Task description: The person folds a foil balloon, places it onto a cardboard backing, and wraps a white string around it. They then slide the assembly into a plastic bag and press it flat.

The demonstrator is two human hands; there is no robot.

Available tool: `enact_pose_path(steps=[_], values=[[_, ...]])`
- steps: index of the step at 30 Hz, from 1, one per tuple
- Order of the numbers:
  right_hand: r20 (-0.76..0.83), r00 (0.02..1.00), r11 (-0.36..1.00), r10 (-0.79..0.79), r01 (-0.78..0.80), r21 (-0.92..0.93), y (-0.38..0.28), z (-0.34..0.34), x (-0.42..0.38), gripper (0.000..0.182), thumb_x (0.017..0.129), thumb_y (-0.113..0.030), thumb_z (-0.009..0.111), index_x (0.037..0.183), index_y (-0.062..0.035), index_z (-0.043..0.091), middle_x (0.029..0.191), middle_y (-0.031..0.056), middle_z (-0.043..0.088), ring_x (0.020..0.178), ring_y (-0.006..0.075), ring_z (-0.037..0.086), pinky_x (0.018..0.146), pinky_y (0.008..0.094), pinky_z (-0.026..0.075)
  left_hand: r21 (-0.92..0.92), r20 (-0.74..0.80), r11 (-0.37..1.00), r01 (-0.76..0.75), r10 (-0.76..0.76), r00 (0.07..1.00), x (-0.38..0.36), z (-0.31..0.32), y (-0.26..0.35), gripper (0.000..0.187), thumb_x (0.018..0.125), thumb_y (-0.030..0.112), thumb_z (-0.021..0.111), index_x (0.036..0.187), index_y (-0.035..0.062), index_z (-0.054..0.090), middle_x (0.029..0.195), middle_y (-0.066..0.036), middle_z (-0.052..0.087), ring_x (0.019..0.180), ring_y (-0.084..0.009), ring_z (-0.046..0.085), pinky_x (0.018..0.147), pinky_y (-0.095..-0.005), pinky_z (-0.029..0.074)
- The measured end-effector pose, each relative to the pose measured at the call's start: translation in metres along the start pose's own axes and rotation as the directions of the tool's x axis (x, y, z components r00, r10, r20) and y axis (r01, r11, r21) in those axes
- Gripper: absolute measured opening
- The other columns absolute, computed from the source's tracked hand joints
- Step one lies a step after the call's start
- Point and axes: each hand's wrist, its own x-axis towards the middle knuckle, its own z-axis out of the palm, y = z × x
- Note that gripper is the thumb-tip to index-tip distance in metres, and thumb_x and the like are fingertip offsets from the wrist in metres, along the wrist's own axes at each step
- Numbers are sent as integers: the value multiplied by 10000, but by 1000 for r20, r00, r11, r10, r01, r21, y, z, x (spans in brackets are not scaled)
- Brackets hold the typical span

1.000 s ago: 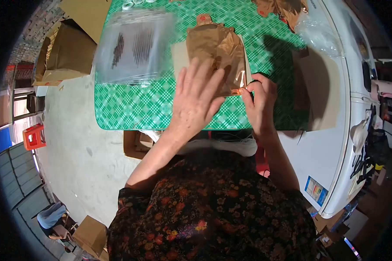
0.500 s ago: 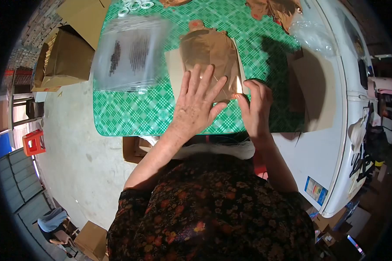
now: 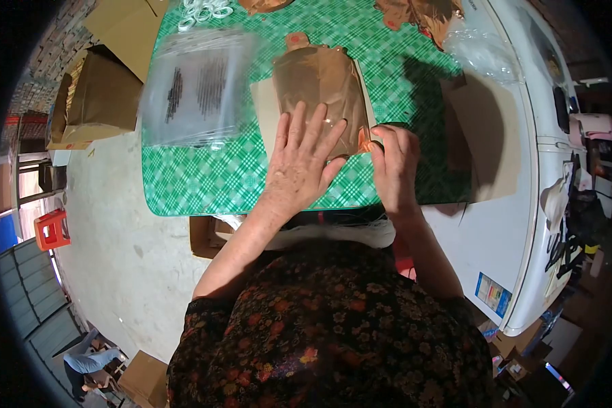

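A flat, shiny copper-coloured foil piece [image 3: 316,78], which looks like a deflated foil balloon, lies over a beige card [image 3: 264,112] on the table. Its far end has a small tab with a red mark. My left hand [image 3: 298,160] rests flat on the near part of the foil, fingers spread. At the near right corner, my right hand [image 3: 396,163] pinches the foil's edge between thumb and fingers. To the left of the foil lies a stack of clear plastic bags [image 3: 194,88] with dark print.
White rings [image 3: 204,9] and more copper foil [image 3: 428,17] lie along the far side of the green checked table [image 3: 204,183]. Clear plastic [image 3: 479,54] and a beige board [image 3: 493,136] are at the right, by a white fridge [image 3: 469,245]. A cardboard box [image 3: 105,95] stands left.
My right fingers have closed on the near right corner of the foil, which now looks lifted and folded there. My left hand stays pressed on the foil. The whole view has shifted slightly.
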Motion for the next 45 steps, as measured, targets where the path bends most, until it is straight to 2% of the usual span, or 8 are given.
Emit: enact_pose_path(steps=[3,8,14,23,35,43,45], values=[[1,1000,1000,6,-6,6,0,0,-1,364,861,21,769,1203,-64,674,1177,95,648,1134,345,610,1026,495,454,3,48,1000,19,-19,999,-1,-1,0,685,1078,473,580,1694,235,396,1758,-167,313,1621,-463,243,1319,-612,197],[-4,1000,999,-6,6,34,0,-2,-1,370,861,33,757,1207,-69,672,1165,88,642,1134,341,606,1034,489,448,9,55,1000,23,-24,998,0,-2,1,683,1075,463,587,1693,241,399,1756,-165,318,1618,-461,251,1316,-612,206],[0,1000,999,-6,6,51,0,-1,-1,282,880,43,734,1139,-62,692,1115,88,647,1092,331,600,1013,472,449,3,39,1000,31,-31,999,-1,0,1,675,1071,446,600,1687,246,411,1754,-160,325,1615,-461,261,1315,-612,209],[-36,999,997,-17,19,80,-1,-2,-4,211,875,63,707,1053,-51,707,1011,96,644,1028,336,610,925,471,481,3,55,999,35,-35,998,0,-3,3,653,1068,451,595,1669,248,440,1749,-156,332,1615,-484,247,1323,-613,193],[57,998,992,-29,21,121,-15,-25,-31,308,840,92,658,1113,-48,694,1072,110,630,1068,362,599,955,505,464,-58,93,998,-5,11,996,-8,-8,4,625,1087,484,564,1661,258,458,1759,-123,326,1632,-475,207,1327,-614,181],[85,995,993,-55,45,113,-28,-31,-50,346,795,63,661,1122,-37,712,1094,89,640,1094,337,602,1003,505,461,-13,101,1000,2,-1,995,-9,-6,11,634,1079,494,575,1654,251,466,1743,-132,351,1631,-476,210,1320,-629,179],[104,993,991,-64,51,122,-26,-34,-47,315,812,63,656,1105,-40,710,1081,94,635,1080,336,599,992,500,462,-13,88,1000,5,-4,996,-9,-4,10,641,1077,504,574,1654,249,466,1743,-134,350,1632,-476,210,1320,-631,173]])
